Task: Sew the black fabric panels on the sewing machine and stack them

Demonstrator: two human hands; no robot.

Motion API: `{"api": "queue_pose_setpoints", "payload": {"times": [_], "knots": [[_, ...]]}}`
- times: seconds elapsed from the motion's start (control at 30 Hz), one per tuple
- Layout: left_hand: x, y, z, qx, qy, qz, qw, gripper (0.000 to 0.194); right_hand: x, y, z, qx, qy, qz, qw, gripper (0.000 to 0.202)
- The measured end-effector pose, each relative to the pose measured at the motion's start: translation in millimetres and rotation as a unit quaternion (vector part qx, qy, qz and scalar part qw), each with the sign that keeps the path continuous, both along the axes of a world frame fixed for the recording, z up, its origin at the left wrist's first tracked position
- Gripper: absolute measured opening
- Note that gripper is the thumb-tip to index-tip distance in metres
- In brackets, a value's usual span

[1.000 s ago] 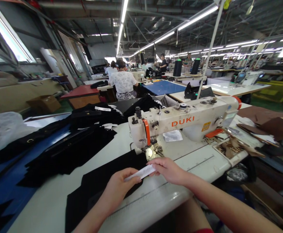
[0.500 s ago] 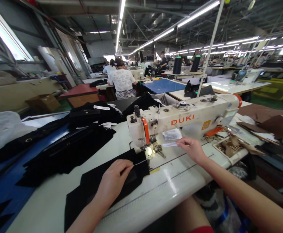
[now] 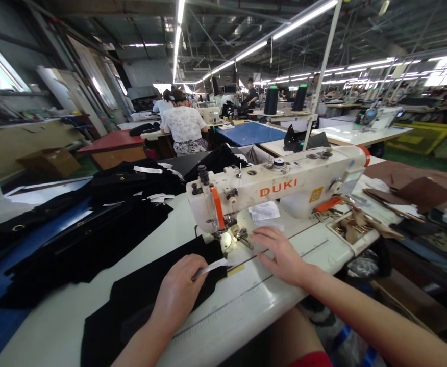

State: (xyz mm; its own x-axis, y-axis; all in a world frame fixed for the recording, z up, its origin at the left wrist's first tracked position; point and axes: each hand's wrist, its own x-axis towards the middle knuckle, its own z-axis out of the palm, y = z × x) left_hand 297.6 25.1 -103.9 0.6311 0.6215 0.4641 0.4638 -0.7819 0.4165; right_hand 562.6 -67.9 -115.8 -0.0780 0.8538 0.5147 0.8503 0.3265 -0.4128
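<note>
My left hand pinches a narrow white strip between thumb and fingers, its free end pointing right toward the needle area. Under that hand lies a black fabric piece, flat on the white machine table, its far end close to the presser foot. My right hand hovers beside the needle plate with thumb and fingers apart and nothing visible in them. The sewing machine, marked DUKI, stands just beyond both hands. White strips lie beneath its arm, behind my right fingers.
Black fabric pieces with white strips are heaped on the left. At right, a tray holds metal parts and brown scraps. Brown sheets lie beyond it. A person in a white top sits farther back.
My right hand has left the white strip under the machine arm and come left and nearer, its fingers opening. The strip in my left hand has turned from edge-on to showing its flat side.
</note>
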Motion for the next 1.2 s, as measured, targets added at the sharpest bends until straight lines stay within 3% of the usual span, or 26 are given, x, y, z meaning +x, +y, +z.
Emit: {"api": "queue_pose_setpoints", "payload": {"times": [0.07,0.13,0.27,0.37,0.47,0.63,0.83,0.97,1.2], "knots": [[7.2,-3.2,0.7,-0.011,-0.012,-0.013,1.0,0.02,-26.2,-0.4,4.2,-0.013,0.011,0.05,0.999,0.041],[13.7,-7.1,2.7,-0.03,-0.026,-0.022,0.999,0.02,-44.8,3.3,4.6,-0.019,0.014,0.058,0.998,0.024],[16.7,-12.3,7.0,-0.067,-0.043,-0.018,0.997,0.022,-51.4,12.0,0.1,-0.007,-0.011,0.045,0.999,0.022],[9.1,-8.6,6.5,-0.068,-0.042,-0.012,0.997,0.02,-33.6,15.5,-3.9,0.026,-0.049,0.034,0.998,0.023],[-2.0,1.5,2.4,-0.038,-0.033,0.003,0.999,0.02,-2.2,21.7,-6.7,0.034,-0.042,-0.018,0.998,0.026],[-11.1,19.1,-6.1,0.052,-0.014,0.004,0.999,0.026,50.5,35.8,-7.8,-0.035,-0.03,-0.111,0.993,0.029],[-11.7,29.4,-16.3,0.161,0.071,-0.038,0.984,0.036,70.0,21.3,-14.2,-0.071,-0.087,-0.113,0.987,0.037],[-13.8,30.4,-18.5,0.175,0.121,-0.035,0.977,0.035,49.9,10.3,-8.5,-0.049,-0.094,-0.093,0.99,0.051],[-12.7,29.8,-17.8,0.152,0.22,-0.025,0.963,0.044,-41.4,17.0,3.7,-0.042,-0.088,0.109,0.989,0.035]]}}
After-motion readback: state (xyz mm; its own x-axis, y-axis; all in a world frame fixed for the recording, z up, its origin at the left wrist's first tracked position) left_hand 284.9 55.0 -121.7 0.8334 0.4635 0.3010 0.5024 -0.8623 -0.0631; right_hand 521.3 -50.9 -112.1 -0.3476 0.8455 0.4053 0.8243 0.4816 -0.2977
